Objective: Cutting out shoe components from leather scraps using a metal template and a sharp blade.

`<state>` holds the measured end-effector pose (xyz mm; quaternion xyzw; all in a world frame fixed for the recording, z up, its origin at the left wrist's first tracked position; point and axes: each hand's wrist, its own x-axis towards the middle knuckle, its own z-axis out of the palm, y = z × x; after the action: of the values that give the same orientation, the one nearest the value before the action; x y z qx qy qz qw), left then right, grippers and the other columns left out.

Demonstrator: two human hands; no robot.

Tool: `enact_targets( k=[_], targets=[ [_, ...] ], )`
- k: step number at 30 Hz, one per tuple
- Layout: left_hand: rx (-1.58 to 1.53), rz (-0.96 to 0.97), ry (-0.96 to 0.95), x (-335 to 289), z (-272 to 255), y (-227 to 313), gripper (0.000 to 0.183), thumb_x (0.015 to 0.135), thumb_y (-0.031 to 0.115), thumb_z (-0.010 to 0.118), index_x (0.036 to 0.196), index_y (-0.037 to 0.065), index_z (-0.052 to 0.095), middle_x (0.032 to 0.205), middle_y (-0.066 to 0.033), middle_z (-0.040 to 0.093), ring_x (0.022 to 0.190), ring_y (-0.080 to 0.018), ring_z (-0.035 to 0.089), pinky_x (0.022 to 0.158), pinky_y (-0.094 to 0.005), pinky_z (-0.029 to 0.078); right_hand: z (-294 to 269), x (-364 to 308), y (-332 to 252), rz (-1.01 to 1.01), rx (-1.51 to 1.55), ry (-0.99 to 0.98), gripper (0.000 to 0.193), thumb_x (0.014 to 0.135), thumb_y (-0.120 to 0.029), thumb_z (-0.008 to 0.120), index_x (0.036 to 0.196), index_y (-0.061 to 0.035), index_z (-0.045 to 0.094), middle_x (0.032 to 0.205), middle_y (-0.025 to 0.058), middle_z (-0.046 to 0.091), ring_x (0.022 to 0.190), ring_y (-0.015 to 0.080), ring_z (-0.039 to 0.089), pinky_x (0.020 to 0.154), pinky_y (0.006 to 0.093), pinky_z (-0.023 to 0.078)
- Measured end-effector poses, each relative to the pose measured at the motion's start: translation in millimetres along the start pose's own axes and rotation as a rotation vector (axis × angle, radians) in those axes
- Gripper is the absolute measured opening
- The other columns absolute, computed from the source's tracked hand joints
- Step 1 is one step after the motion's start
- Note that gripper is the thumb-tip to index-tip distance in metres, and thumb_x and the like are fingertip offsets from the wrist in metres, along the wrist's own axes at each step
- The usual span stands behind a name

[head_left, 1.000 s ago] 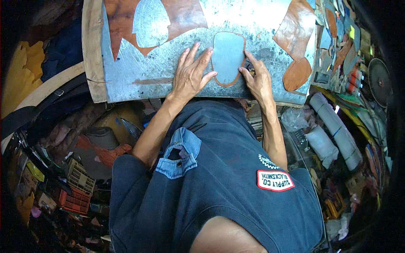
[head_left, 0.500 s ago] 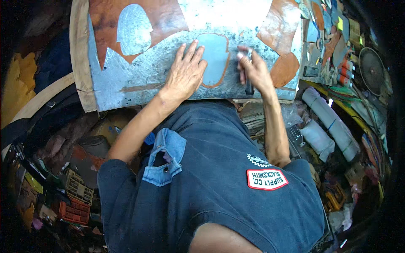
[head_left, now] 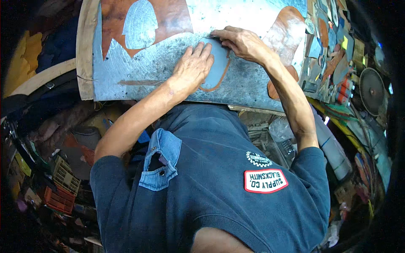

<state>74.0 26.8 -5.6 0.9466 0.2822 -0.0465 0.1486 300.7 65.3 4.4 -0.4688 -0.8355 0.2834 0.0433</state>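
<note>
The left hand (head_left: 192,67), at upper centre of the frame, lies over the left side of a grey oval template (head_left: 218,65), its fingers stretched out, nearly together, clamped on nothing. Under the template, a brown leather rim (head_left: 226,74) shows along the right and lower edges, all on the metal tabletop (head_left: 249,86). The right hand (head_left: 244,44), a moment ago off to the right with a dark-handled tool, has come to the template's top end; its fingers bunch there, but I cannot tell whether they clamp the tool. Attention seems to have shifted to that upper edge. Beyond, upper left, lies a brown leather sheet (head_left: 175,21).
</note>
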Motion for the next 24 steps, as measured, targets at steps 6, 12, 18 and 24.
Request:
enact_targets(
  k=[6, 12, 18, 24],
  targets=[
    [0.021, -0.041, -0.038, 4, 1, 4, 0.071, 0.069, 0.025, 0.082, 0.127, 0.002, 0.050, 0.146, -0.0205, 0.039, 0.138, -0.0347, 0.036, 0.108, -0.0488, 0.034, 2, 22, 13, -0.197, -0.015, 0.036, 0.027, 0.091, -0.015, 0.060, 0.117, -0.0102, 0.063, 0.106, 0.0100, 0.064, 0.095, 0.0314, 0.064, 0.080, 0.0408, 0.053],
    [0.034, -0.042, -0.051, 3, -1, 4, 0.071, 0.069, 0.025, 0.082, 0.127, 0.002, 0.050, 0.147, -0.0204, 0.038, 0.138, -0.0349, 0.036, 0.108, -0.0504, 0.034, 0, 38, 17, -0.260, -0.054, -0.063, 0.024, 0.092, -0.018, 0.060, 0.113, -0.0090, 0.066, 0.102, 0.0093, 0.064, 0.093, 0.0307, 0.064, 0.079, 0.0411, 0.053],
    [0.017, -0.046, -0.017, 2, 3, 5, 0.071, 0.068, 0.025, 0.082, 0.127, 0.002, 0.050, 0.147, -0.0204, 0.038, 0.138, -0.0353, 0.036, 0.108, -0.0506, 0.035, -3, 43, 19, -0.300, -0.044, -0.092, 0.023, 0.092, -0.017, 0.060, 0.112, -0.0082, 0.067, 0.099, 0.0099, 0.064, 0.092, 0.0315, 0.064, 0.079, 0.0420, 0.053],
    [0.008, -0.046, -0.036, 3, 2, 3, 0.071, 0.068, 0.024, 0.083, 0.127, 0.003, 0.050, 0.147, -0.0205, 0.038, 0.137, -0.0358, 0.036, 0.108, -0.0502, 0.035, -4, 45, 22, -0.320, -0.055, -0.106, 0.022, 0.092, -0.016, 0.059, 0.110, -0.0074, 0.067, 0.102, 0.0099, 0.065, 0.091, 0.0318, 0.065, 0.080, 0.0420, 0.053]
  ],
)
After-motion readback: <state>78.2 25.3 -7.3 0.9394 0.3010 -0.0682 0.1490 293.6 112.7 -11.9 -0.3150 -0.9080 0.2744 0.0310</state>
